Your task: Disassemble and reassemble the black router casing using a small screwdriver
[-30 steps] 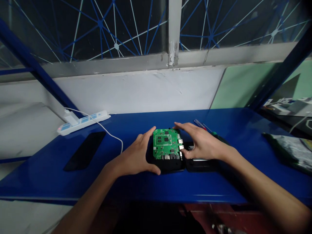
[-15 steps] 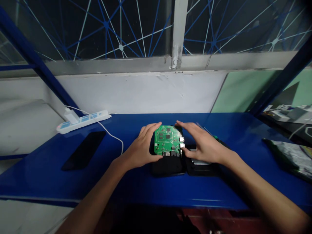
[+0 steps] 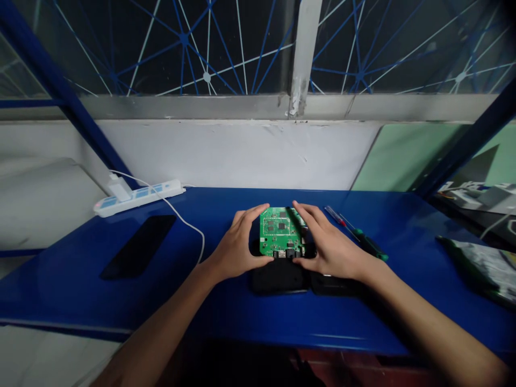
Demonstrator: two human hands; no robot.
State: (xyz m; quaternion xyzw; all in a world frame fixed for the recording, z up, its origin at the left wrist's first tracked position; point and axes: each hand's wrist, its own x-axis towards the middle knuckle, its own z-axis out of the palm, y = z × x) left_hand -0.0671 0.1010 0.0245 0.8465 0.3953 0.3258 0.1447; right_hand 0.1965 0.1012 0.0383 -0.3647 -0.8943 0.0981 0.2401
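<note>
Basically, a green PCB (image 3: 280, 232) is held btwn both hands, at the far side of a black plastic case (image 3: 278, 280) on the blue desk (image 3: 258, 320); whether it's resting on the case can't be told. L hand (image 3: 237, 244) is curved wide in a C, w/ thumb at the near edge, fingertips at the far L corner. By the R hand (image 3: 332, 244) the opposite side is gripped likewise, part of the ports being hidden. Beyond the R wrist, a green-handled screwdriver (image 3: 371, 246) is seen.
</note>
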